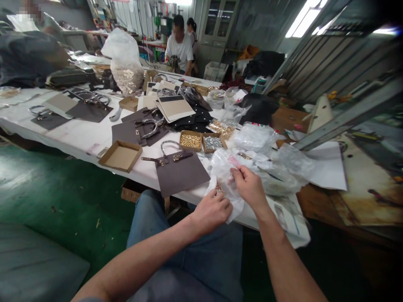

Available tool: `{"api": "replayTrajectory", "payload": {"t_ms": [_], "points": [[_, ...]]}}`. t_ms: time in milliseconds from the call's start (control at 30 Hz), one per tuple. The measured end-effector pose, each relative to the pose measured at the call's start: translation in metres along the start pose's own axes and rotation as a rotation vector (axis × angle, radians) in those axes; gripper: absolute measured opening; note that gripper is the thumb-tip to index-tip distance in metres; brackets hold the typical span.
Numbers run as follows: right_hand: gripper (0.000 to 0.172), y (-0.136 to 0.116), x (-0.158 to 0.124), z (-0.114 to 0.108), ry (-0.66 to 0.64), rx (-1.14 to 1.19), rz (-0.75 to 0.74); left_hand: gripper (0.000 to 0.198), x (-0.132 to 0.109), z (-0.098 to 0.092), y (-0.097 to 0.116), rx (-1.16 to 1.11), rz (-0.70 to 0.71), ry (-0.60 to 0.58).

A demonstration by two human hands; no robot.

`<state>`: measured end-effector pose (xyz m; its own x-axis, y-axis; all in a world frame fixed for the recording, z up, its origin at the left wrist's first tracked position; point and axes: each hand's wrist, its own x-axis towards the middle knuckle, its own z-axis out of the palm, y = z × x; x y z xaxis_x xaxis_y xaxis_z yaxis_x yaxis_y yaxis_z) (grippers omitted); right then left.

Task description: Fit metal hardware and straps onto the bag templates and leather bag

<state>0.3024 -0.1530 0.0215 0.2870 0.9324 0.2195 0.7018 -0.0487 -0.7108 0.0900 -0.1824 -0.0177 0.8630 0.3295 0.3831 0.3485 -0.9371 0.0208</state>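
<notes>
My left hand point(211, 211) and my right hand point(249, 185) both grip a clear plastic bag point(224, 173) at the near edge of the white table point(78, 134). The left hand's fingers are curled round the bag's lower part, where small gold pieces show through. The right hand pinches the bag higher up. Just left of the bag lies a dark brown leather panel point(181, 174) with a handle and gold fittings.
Two small boxes of gold point(190, 140) and silver point(213, 142) hardware stand behind the panel. An empty cardboard box point(121, 156) sits to the left. More plastic bags point(267, 155), leather panels and handles cover the table. Other people sit at the back.
</notes>
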Motion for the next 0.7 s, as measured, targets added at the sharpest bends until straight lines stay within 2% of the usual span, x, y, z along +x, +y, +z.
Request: {"api": "replayTrajectory", "payload": {"t_ms": [167,367,500,600,700], "points": [[0.054,-0.003,0.002,-0.002,0.032,-0.092,-0.003,0.029,-0.005,-0.003,0.002,-0.016,0.011,-0.016],[0.054,0.000,0.003,-0.002,0.053,-0.209,0.021,0.024,-0.003,-0.004,0.004,-0.072,0.011,-0.018],[0.051,0.008,0.005,0.000,0.050,-0.255,0.033,0.029,-0.004,-0.002,0.007,-0.067,-0.015,-0.013],[0.051,0.017,0.001,0.002,-0.048,-0.296,0.046,0.028,-0.009,-0.001,0.008,-0.077,-0.039,-0.009],[0.053,0.029,-0.011,0.001,-0.158,-0.270,0.058,0.017,-0.019,0.001,0.007,-0.129,-0.131,-0.029]]}}
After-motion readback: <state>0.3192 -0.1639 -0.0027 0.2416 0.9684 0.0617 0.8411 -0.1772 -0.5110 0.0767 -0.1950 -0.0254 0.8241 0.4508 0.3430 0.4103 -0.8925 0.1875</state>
